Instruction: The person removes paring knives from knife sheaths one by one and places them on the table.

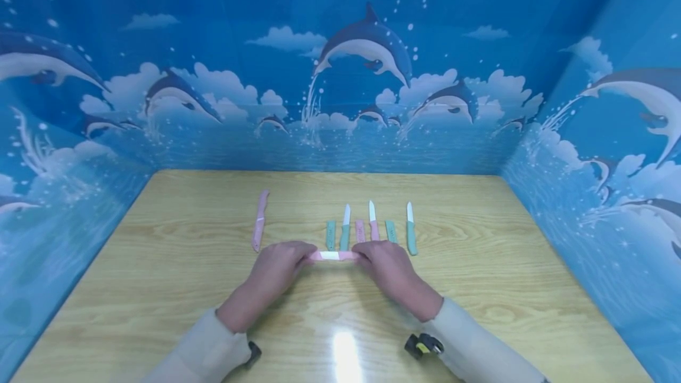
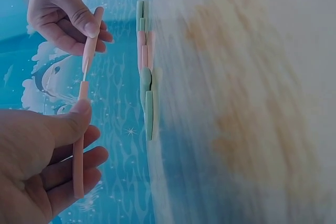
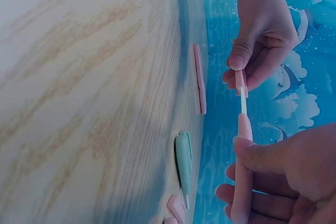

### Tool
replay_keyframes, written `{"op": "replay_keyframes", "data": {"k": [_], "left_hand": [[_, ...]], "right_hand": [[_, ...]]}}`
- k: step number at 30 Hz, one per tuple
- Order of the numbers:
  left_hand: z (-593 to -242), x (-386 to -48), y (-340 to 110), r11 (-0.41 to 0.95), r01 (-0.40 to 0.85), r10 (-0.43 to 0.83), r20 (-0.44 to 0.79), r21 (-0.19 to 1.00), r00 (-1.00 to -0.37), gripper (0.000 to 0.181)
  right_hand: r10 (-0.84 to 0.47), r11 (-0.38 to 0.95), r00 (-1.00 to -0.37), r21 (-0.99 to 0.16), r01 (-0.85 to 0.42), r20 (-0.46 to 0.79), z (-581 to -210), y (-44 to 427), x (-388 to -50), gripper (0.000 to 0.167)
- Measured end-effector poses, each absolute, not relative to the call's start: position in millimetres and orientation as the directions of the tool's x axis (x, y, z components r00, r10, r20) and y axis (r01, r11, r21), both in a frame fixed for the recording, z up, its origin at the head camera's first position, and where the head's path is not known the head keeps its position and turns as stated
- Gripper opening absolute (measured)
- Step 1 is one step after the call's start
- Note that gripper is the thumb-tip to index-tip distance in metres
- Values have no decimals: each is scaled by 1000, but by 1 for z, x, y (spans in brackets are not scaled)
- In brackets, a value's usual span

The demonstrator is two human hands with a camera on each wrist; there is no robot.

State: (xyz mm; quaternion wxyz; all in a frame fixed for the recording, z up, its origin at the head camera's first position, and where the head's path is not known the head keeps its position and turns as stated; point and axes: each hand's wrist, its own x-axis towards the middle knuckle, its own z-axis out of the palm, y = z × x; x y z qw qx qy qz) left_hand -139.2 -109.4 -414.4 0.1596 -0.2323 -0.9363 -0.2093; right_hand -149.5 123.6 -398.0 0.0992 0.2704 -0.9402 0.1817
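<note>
My left hand (image 1: 281, 265) pinches a pink knife sheath (image 2: 78, 166) between thumb and fingers. The right hand (image 1: 386, 266) grips the pink handle (image 3: 243, 182) of a small knife. Between the two hands a short stretch of its white blade (image 1: 330, 256) shows, with the tip end inside the sheath's mouth. Knife and sheath are held level in line, above the table. Just beyond the hands lie a green sheath (image 1: 331, 234), a green-handled knife (image 1: 345, 232), a pink sheath (image 1: 360, 230) and a pink-handled knife (image 1: 373, 224).
Farther right on the wooden table (image 1: 186, 288) are another green sheath (image 1: 391, 231) and a green-handled knife (image 1: 411, 232). A sheathed pink knife (image 1: 259, 222) lies apart at the left. A dolphin-print curtain (image 1: 340, 135) stands around the back and sides.
</note>
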Motion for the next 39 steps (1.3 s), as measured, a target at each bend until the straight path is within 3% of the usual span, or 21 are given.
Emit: {"op": "replay_keyframes", "data": {"k": [39], "left_hand": [[-416, -141, -123, 841, 377, 250, 339, 387, -907, 18]], "right_hand": [[-396, 846, -881, -271, -460, 258, -396, 136, -151, 14]]}}
